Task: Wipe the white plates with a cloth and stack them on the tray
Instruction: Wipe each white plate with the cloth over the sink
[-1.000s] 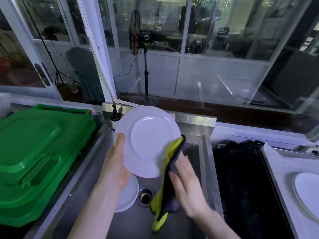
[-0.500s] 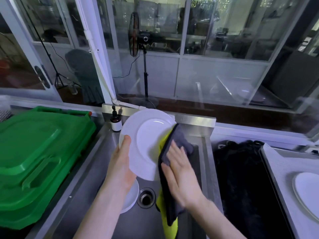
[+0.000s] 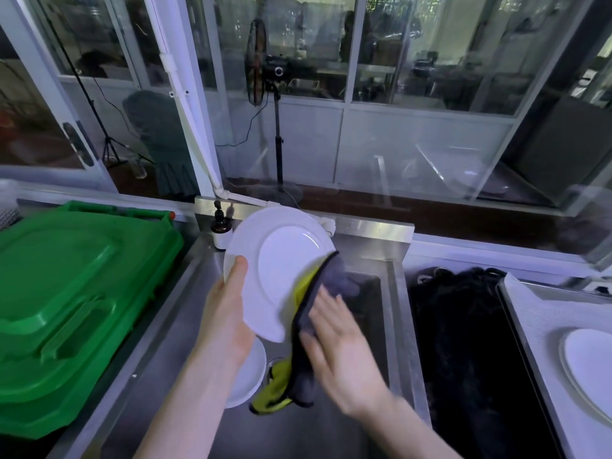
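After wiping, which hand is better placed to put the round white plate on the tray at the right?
Probably the left hand: it grips the round white plate by its rim. The right hand presses the grey-yellow cloth against it, though the metal tray lies on that side.

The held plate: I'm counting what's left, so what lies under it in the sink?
Beneath the held plate, one white plate lies on the sink floor, partly covered by the left hand. The hanging cloth hides most of the drain. More below cannot be seen.
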The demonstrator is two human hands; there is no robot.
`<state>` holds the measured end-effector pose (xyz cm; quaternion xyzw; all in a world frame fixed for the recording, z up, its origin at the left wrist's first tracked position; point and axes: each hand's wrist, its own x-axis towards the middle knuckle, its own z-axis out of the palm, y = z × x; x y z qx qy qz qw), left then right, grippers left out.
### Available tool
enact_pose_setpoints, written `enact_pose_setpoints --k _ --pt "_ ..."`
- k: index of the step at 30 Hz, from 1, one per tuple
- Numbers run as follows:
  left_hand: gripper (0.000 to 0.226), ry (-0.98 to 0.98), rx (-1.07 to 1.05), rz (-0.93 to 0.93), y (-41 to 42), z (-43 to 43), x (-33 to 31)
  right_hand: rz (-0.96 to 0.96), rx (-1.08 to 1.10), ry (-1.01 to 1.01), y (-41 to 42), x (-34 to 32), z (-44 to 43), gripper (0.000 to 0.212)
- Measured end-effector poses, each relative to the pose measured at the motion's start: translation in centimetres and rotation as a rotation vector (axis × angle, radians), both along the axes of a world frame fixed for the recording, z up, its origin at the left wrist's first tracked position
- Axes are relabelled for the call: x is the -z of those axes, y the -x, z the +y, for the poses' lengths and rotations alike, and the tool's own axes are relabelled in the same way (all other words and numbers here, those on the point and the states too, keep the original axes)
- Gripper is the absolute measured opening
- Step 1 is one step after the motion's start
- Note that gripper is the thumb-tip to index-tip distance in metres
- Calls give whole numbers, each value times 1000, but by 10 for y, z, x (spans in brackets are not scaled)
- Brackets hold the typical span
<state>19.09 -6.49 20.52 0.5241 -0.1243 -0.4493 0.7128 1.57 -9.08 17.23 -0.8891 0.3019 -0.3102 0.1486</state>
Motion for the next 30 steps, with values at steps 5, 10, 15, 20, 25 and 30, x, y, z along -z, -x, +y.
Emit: enact_pose_setpoints --k 5,10,15,20,25,30 --pt "39 -24 32 27 12 -3 6 -8 -87 -59 -27 -11 -7 38" --pt "23 -4 83 22 16 -6 18 -55 35 -83 -34 -34 -53 42" --pt "57 -34 74 60 1 -1 16 -120 49 -131 -8 -8 -43 44" --pt "50 -52 40 83 -10 -3 18 -325 26 -509 11 24 -4 33" --pt "33 -95 9 95 -19 -16 11 -518 354 -501 15 16 -18 25" --pt "35 -79 -8 166 -32 -31 10 -84 192 -355 8 16 -19 61"
